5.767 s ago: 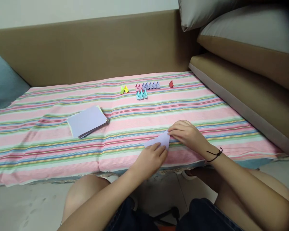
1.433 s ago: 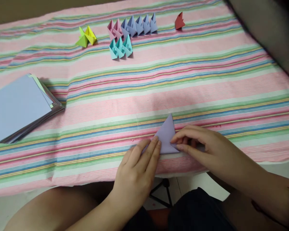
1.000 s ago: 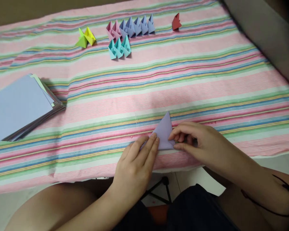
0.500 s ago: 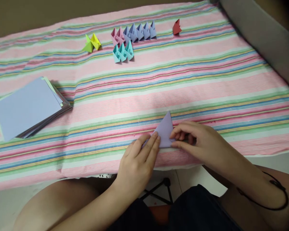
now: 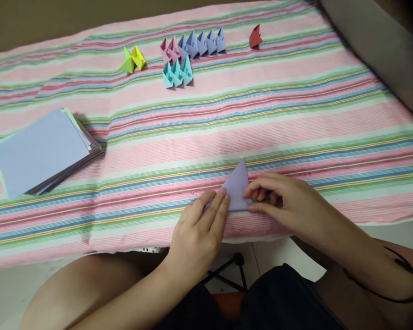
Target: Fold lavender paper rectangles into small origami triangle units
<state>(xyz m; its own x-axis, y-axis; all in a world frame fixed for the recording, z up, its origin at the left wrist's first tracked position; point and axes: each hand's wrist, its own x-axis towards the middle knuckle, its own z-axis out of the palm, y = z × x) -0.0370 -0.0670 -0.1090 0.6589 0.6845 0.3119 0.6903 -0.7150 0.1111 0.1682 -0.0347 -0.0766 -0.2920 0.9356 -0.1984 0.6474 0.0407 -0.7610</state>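
A folded purple paper (image 5: 238,187) lies near the table's front edge, its point facing away from me. My left hand (image 5: 201,229) rests on its left part with the fingers stretched out flat, hiding that side. At the lower right corner, my right hand (image 5: 278,197) pinches the paper between thumb and curled fingers.
A stack of coloured paper (image 5: 43,151) lies at the left. Farther back stand a row of pink and purple folded pieces (image 5: 192,45), several turquoise folded pieces (image 5: 177,73), yellow-green folded pieces (image 5: 133,59) and a red folded piece (image 5: 255,37). A striped cloth (image 5: 151,151) covers the table.
My right thumb has shifted slightly right along the paper's lower corner. My left hand stays on the paper. The whole view has shifted a little.
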